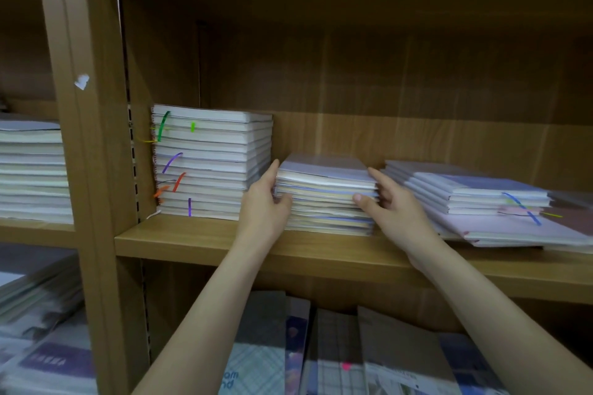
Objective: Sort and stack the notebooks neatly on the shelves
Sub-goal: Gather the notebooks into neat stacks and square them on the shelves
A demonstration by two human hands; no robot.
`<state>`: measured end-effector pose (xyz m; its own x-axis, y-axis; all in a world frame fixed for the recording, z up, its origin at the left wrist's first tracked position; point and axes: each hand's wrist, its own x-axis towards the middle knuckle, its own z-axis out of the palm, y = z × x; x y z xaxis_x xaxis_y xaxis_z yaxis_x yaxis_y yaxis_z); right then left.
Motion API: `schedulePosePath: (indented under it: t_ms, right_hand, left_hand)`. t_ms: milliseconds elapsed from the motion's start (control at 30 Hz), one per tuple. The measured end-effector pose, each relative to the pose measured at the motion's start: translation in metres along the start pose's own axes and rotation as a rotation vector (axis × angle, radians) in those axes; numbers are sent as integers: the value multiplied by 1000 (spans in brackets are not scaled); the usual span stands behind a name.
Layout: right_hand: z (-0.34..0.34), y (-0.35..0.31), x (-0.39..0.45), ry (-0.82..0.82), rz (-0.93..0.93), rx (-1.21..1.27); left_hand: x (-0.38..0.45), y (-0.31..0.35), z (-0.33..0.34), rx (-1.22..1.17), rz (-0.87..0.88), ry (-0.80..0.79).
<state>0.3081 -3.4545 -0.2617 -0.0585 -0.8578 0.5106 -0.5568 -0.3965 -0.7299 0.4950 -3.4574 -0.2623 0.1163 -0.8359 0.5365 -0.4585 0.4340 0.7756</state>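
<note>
While both hands bracket the middle stack of notebooks on the shelf, the left hand curls its fingers against one end. Opposite, the right hand pinches the other end, likely to square its edges.

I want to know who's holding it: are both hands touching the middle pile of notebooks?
Touching. The head view shows the left hand and right hand pressed against the middle notebook stack's sides.

On this shelf I count three stacks of notebooks: a tall stack at the left, a middle stack, and a low, splayed stack at the right. A fourth stack sits in the next bay. Both my hands are here: left hand, right hand (two, then). Coloured ribbons poke from the tall stack, too blurred to count surely.
</note>
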Motion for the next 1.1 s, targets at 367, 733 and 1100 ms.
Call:
schedulePosePath:
  t_ms: [367,733,1100]
  right_hand:
    - [1,-7,-4,21,49,161]
    - [1,-19,-8,-174,117,-333]
    - [0,-15,-7,-143,100,-229]
  left_hand:
    - [3,-10,-10,3,-3,-89]
    - [6,-21,-11,172,34,-154]
    - [8,-24,-31,114,-42,-329]
